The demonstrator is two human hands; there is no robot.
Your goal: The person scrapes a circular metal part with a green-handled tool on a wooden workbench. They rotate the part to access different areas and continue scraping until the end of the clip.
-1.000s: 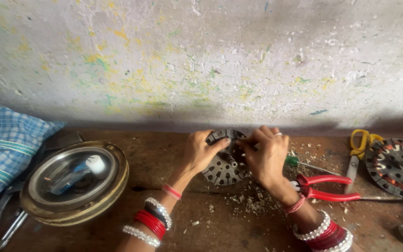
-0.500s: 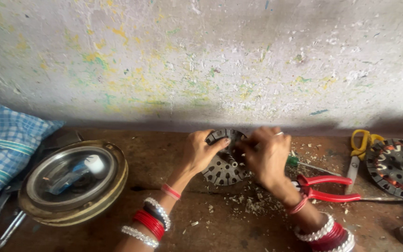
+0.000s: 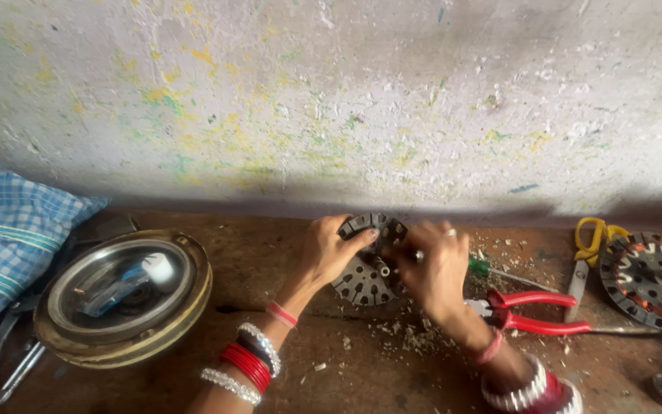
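Behind everything stands a pale wall (image 3: 331, 92) with small flecks of yellow and green paint, and below it lies a brown tabletop (image 3: 270, 261) with pale shavings (image 3: 404, 333) on it. At the middle of this tabletop, close under the wall, rests a dark round stator (image 3: 365, 264) with slots around its edge, and both hands are on it. Left hand (image 3: 329, 249) grips the left rim of the stator, the fingers curled around the edge. Right hand (image 3: 434, 268) lies over the right side of the stator; its fingers are bent and seem to pinch a small metal piece, but I cannot tell exactly what. Just right of the stator lie red pliers (image 3: 534, 310), and near them a green screwdriver (image 3: 492, 270). Further right of the stator are yellow scissors (image 3: 593, 239) and a second stator (image 3: 653, 280) with copper windings. Well to the left of the stator sits a round metal cover (image 3: 120, 299), and beyond it a blue checked cloth (image 3: 9, 234).
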